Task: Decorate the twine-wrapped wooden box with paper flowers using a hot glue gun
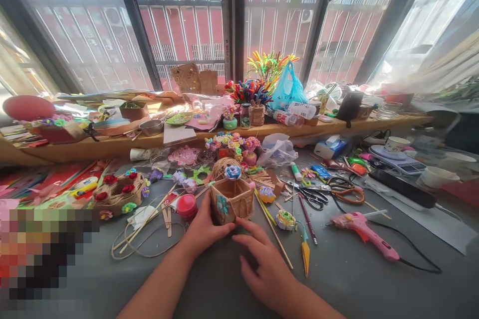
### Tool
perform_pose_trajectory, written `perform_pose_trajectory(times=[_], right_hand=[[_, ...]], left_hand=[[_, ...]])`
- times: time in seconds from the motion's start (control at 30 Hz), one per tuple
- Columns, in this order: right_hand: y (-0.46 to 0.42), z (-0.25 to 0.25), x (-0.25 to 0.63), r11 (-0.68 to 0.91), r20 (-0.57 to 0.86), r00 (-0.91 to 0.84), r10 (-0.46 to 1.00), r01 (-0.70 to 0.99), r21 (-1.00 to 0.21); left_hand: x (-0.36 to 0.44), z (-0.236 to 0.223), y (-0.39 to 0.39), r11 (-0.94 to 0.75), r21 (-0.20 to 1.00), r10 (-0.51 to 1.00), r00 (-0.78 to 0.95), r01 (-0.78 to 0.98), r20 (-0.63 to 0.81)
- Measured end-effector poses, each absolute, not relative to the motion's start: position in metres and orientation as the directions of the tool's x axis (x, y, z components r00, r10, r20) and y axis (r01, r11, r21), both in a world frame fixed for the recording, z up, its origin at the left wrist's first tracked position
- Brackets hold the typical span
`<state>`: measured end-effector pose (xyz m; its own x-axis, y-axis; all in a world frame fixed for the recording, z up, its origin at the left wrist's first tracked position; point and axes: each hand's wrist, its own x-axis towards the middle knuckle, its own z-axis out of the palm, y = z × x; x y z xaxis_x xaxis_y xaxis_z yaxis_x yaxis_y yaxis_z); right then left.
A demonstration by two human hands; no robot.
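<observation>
Left hand (pixel 204 233) gripping box (pixel 242 205); right hand (pixel 266 261) loosely open, one fingertip at its base; glue gun (pixel 364 232) lying to the right.

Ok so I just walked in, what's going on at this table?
A person's left hand holds a small twine-covered basket with paper-like flowers on it. The right hand is at its front, fingers loosely curled near its lower edge. A pink glue gun lies to the right, not in either hand, and scissors lie behind it. Another flower-trimmed basket sits off to the left.
</observation>
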<state>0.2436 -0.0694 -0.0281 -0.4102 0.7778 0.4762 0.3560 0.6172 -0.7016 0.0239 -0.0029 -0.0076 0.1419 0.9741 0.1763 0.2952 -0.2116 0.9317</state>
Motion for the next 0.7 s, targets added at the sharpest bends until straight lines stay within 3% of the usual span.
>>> perform_pose_trajectory(times=[0.13,0.33,0.57,0.7], right_hand=[[-0.0711,-0.0287,0.2449,0.591,0.472,-0.373,0.799,0.34,-0.732],[-0.0723,-0.0251,0.2436,0.656,0.538,-0.388,0.749,0.315,-0.686],[-0.0654,-0.0268,0.2409,0.514,0.372,-0.395,0.84,0.359,-0.779],[-0.0642,-0.0284,0.2406,0.53,0.403,-0.375,0.835,0.348,-0.773]], left_hand=[[0.0217,-0.0056,-0.004,-0.243,0.902,0.97,0.099,0.357,0.222],[0.0221,-0.0049,-0.0057,-0.272,0.894,0.96,0.161,0.356,0.228],[0.0278,-0.0082,-0.0031,-0.288,0.859,0.955,0.188,0.424,0.228],[0.0274,-0.011,-0.0017,-0.282,0.854,0.958,0.178,0.437,0.225]])
